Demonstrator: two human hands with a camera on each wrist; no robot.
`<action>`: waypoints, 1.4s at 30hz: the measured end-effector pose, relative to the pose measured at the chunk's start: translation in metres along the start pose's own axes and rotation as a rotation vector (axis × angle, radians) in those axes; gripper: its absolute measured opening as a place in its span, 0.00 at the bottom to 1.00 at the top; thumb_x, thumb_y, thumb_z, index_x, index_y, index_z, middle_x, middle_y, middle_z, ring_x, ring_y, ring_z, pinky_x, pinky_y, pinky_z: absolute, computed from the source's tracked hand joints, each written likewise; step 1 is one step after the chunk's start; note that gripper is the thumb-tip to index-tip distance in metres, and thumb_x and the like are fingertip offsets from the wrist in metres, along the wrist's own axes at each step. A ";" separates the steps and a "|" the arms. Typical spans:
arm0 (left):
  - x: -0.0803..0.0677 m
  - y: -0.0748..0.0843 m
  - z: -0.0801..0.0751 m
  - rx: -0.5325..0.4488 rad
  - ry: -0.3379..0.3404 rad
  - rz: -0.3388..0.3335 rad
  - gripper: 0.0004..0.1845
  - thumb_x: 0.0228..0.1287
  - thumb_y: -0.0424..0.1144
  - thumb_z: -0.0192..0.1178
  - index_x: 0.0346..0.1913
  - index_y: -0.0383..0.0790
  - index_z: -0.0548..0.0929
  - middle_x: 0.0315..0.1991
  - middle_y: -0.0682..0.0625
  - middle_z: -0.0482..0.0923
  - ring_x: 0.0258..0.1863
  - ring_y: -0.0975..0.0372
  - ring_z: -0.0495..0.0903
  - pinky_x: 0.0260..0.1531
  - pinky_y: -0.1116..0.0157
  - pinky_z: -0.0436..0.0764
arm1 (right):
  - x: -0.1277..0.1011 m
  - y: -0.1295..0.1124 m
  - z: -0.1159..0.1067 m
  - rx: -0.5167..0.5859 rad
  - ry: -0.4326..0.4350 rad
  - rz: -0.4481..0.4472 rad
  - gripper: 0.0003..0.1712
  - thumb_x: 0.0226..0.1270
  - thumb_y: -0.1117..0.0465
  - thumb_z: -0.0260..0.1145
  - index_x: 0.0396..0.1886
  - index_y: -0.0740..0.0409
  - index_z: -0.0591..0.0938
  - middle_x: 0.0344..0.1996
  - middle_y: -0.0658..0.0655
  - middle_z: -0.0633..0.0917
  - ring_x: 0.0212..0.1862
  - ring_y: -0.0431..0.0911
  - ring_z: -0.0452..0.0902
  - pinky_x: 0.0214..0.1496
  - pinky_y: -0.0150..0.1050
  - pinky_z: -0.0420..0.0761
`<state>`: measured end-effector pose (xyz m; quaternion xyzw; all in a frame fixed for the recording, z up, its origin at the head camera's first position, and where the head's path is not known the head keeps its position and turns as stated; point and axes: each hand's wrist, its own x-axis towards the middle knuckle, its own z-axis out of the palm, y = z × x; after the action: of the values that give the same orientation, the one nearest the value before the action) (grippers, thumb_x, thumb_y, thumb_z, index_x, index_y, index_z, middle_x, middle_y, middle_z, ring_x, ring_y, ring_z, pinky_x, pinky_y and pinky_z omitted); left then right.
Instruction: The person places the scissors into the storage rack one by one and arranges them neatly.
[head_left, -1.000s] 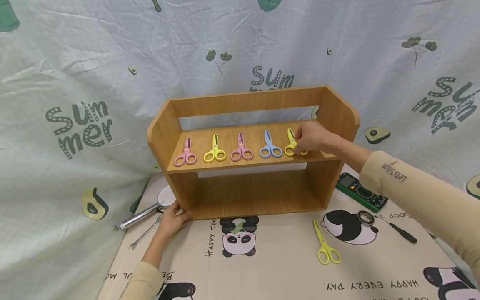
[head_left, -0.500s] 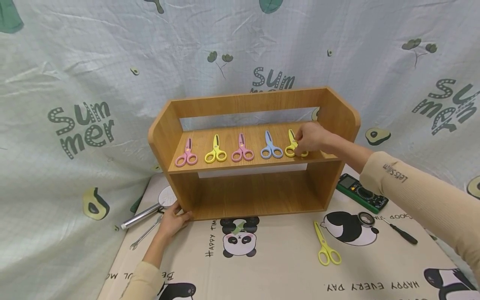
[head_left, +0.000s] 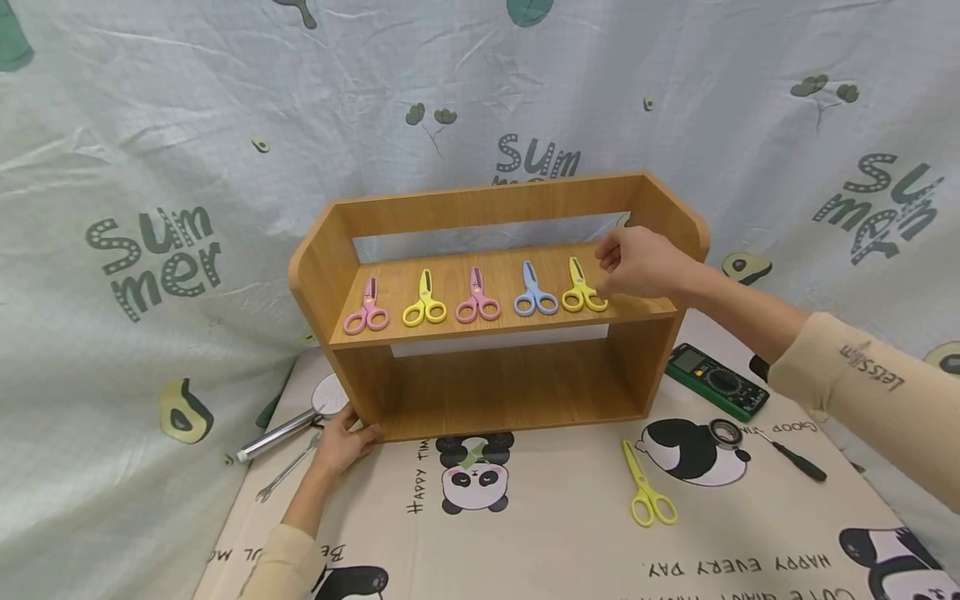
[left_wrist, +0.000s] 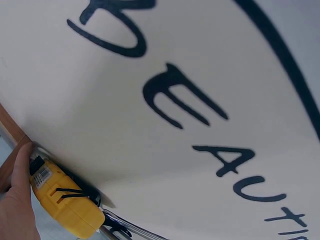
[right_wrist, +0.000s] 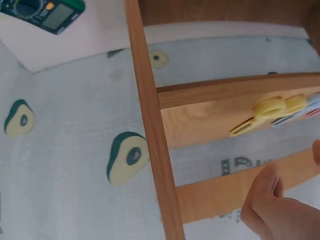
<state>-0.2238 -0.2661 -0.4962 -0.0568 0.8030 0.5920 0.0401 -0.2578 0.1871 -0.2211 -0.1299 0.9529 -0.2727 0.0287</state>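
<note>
A wooden two-tier shelf (head_left: 502, 383) stands on the table. On its upper board lie pink scissors (head_left: 367, 310), yellow scissors (head_left: 426, 307), more pink scissors (head_left: 476, 302), blue scissors (head_left: 532, 296) and further yellow scissors (head_left: 580, 292), spread in a row. My right hand (head_left: 645, 262) hovers just right of the last yellow pair, fingers loosely bent and holding nothing. At the shelf's lower left corner, my left hand (head_left: 343, 446) grips the wood, thumb at the front and fingers along the side. Another pair of yellow scissors (head_left: 647, 492) lies on the table in front.
Right of the shelf are a green multimeter (head_left: 717, 381), a black tape roll (head_left: 725, 432) and a screwdriver (head_left: 793, 457). On the left lie a shower head (head_left: 288, 429) and a wrench (head_left: 288, 467). A yellow device (left_wrist: 67, 200) shows beside the left hand. A printed curtain (head_left: 247, 108) hangs behind.
My right hand has let go of the rightmost yellow scissors and moved up and to the right. Those scissors stay on the upper board. The left hand keeps its place.
</note>
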 end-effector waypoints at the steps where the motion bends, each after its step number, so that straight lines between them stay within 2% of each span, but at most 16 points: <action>1: 0.000 0.000 0.000 0.000 0.002 -0.002 0.41 0.74 0.27 0.57 0.83 0.33 0.48 0.79 0.24 0.52 0.67 0.38 0.74 0.62 0.49 0.84 | -0.005 -0.001 0.001 0.006 0.010 -0.011 0.30 0.61 0.65 0.72 0.61 0.71 0.75 0.57 0.70 0.79 0.57 0.59 0.74 0.64 0.55 0.80; 8: -0.001 -0.001 0.000 0.012 0.008 -0.018 0.41 0.75 0.27 0.57 0.83 0.33 0.48 0.80 0.24 0.52 0.67 0.39 0.75 0.61 0.50 0.85 | -0.051 0.003 0.016 0.092 0.037 -0.084 0.34 0.61 0.64 0.74 0.65 0.69 0.74 0.59 0.68 0.79 0.61 0.60 0.75 0.69 0.57 0.79; 11: 0.001 -0.002 0.000 0.006 0.003 -0.013 0.41 0.75 0.28 0.57 0.84 0.33 0.47 0.80 0.24 0.52 0.68 0.39 0.74 0.62 0.50 0.84 | -0.074 0.010 0.025 0.106 0.051 -0.084 0.34 0.63 0.62 0.75 0.67 0.65 0.74 0.60 0.64 0.81 0.63 0.58 0.77 0.69 0.57 0.79; 15: 0.002 -0.003 0.000 0.003 0.006 -0.014 0.42 0.75 0.28 0.57 0.84 0.35 0.47 0.80 0.25 0.52 0.69 0.38 0.73 0.62 0.50 0.84 | -0.099 0.025 0.046 0.117 0.090 -0.104 0.32 0.62 0.61 0.77 0.65 0.60 0.77 0.58 0.60 0.83 0.61 0.56 0.79 0.67 0.57 0.81; 18: 0.002 -0.004 0.000 0.005 0.013 -0.015 0.42 0.75 0.27 0.57 0.84 0.35 0.47 0.80 0.25 0.52 0.68 0.38 0.74 0.61 0.52 0.85 | -0.112 0.042 0.065 0.146 0.106 -0.108 0.33 0.61 0.61 0.78 0.64 0.60 0.77 0.59 0.61 0.83 0.62 0.57 0.79 0.66 0.58 0.81; 21: 0.002 -0.003 0.000 -0.002 0.016 -0.016 0.41 0.75 0.27 0.57 0.84 0.35 0.48 0.80 0.25 0.52 0.67 0.39 0.75 0.60 0.52 0.86 | -0.124 0.061 0.085 0.189 0.100 -0.060 0.34 0.61 0.60 0.78 0.65 0.60 0.76 0.61 0.62 0.83 0.63 0.59 0.79 0.65 0.55 0.83; 26: 0.003 -0.003 0.000 -0.012 0.013 -0.009 0.41 0.74 0.27 0.57 0.84 0.35 0.50 0.79 0.25 0.53 0.66 0.40 0.76 0.57 0.56 0.88 | -0.139 0.096 0.120 0.268 0.068 0.043 0.37 0.63 0.56 0.78 0.68 0.61 0.73 0.63 0.62 0.81 0.64 0.58 0.79 0.60 0.38 0.86; 28: 0.004 -0.002 0.000 -0.010 0.012 -0.007 0.41 0.74 0.26 0.57 0.83 0.34 0.50 0.79 0.25 0.53 0.66 0.40 0.75 0.57 0.57 0.88 | -0.143 0.110 0.132 0.307 0.045 0.080 0.39 0.63 0.56 0.78 0.70 0.62 0.72 0.63 0.63 0.80 0.64 0.58 0.79 0.60 0.36 0.86; 34: 0.005 -0.002 -0.001 0.000 0.016 -0.006 0.41 0.74 0.26 0.57 0.83 0.33 0.50 0.79 0.25 0.54 0.66 0.38 0.75 0.58 0.53 0.87 | -0.151 0.144 0.167 0.409 -0.040 0.211 0.42 0.61 0.62 0.78 0.72 0.64 0.69 0.67 0.66 0.77 0.68 0.61 0.75 0.67 0.46 0.82; 38: 0.006 -0.002 0.000 -0.003 0.018 -0.007 0.41 0.73 0.26 0.57 0.83 0.33 0.50 0.79 0.24 0.55 0.66 0.38 0.75 0.59 0.53 0.87 | -0.154 0.162 0.186 0.418 -0.062 0.280 0.44 0.58 0.65 0.79 0.72 0.67 0.68 0.67 0.67 0.77 0.67 0.61 0.75 0.69 0.50 0.82; 42: 0.005 -0.002 -0.001 0.000 0.022 -0.013 0.41 0.73 0.26 0.57 0.83 0.33 0.51 0.79 0.25 0.55 0.67 0.39 0.75 0.59 0.53 0.86 | -0.155 0.176 0.200 0.389 -0.062 0.307 0.45 0.55 0.64 0.81 0.70 0.69 0.70 0.64 0.67 0.79 0.64 0.59 0.77 0.68 0.52 0.81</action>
<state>-0.2283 -0.2676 -0.4990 -0.0687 0.8028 0.5912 0.0350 -0.1243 0.2694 -0.4861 0.0162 0.8895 -0.4396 0.1233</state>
